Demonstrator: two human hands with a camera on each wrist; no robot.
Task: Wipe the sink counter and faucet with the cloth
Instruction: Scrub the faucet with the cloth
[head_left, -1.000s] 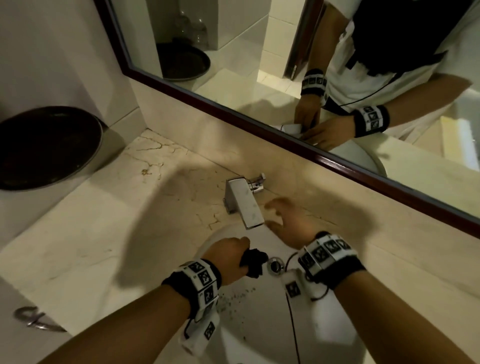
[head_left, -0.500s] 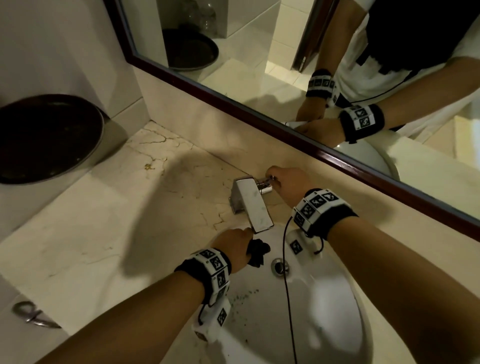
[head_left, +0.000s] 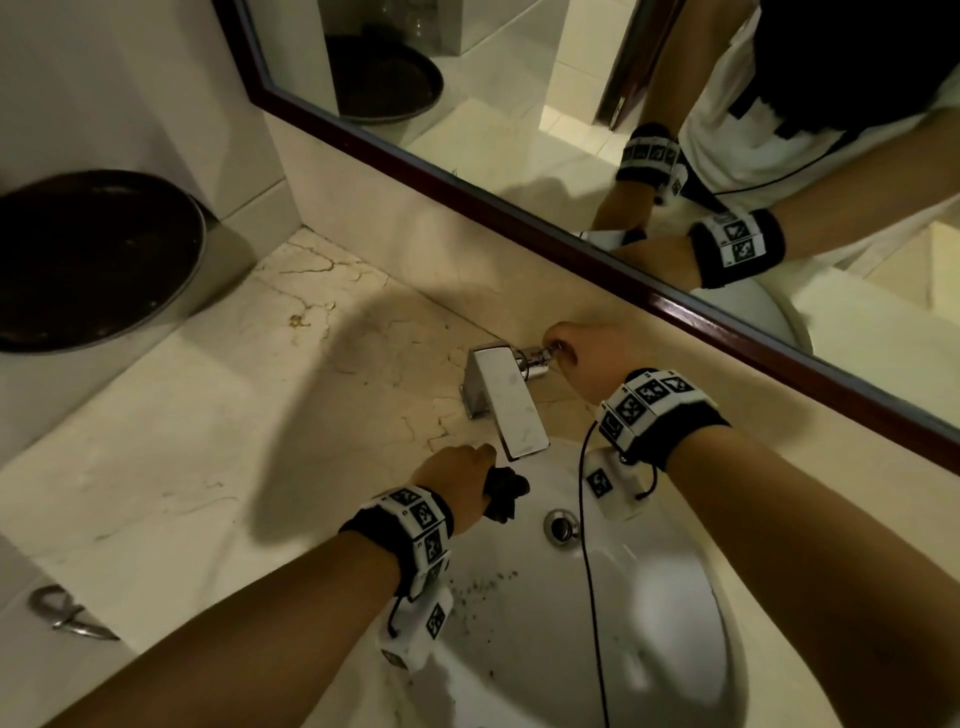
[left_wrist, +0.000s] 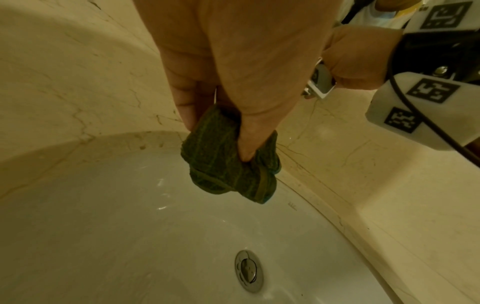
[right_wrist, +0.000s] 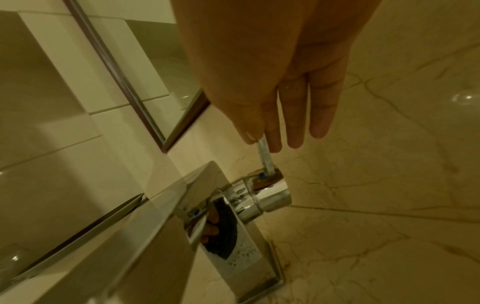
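One faucet (head_left: 506, 402), one cloth (left_wrist: 228, 162), one sink (head_left: 649, 597), one drain (head_left: 560, 526), one mirror (head_left: 519, 130), two hands, one black bowl (head_left: 88, 260).

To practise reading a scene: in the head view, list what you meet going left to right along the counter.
Dark round bowl → left hand → cloth → drain → right hand.

The faucet (head_left: 506, 402) is polished, mirror-bright metal, its side speckled with dull spots, and its thin lever (right_wrist: 265, 155) is brushed metal. Around the faucet the counter (head_left: 208, 441) is smooth, veined cream stone with hairline cracks, and below it the basin (left_wrist: 103, 226) is glossy white ceramic with a chromed metal drain (left_wrist: 248, 270). The cloth (left_wrist: 228, 164) is dark green, ribbed, matt terry fabric.
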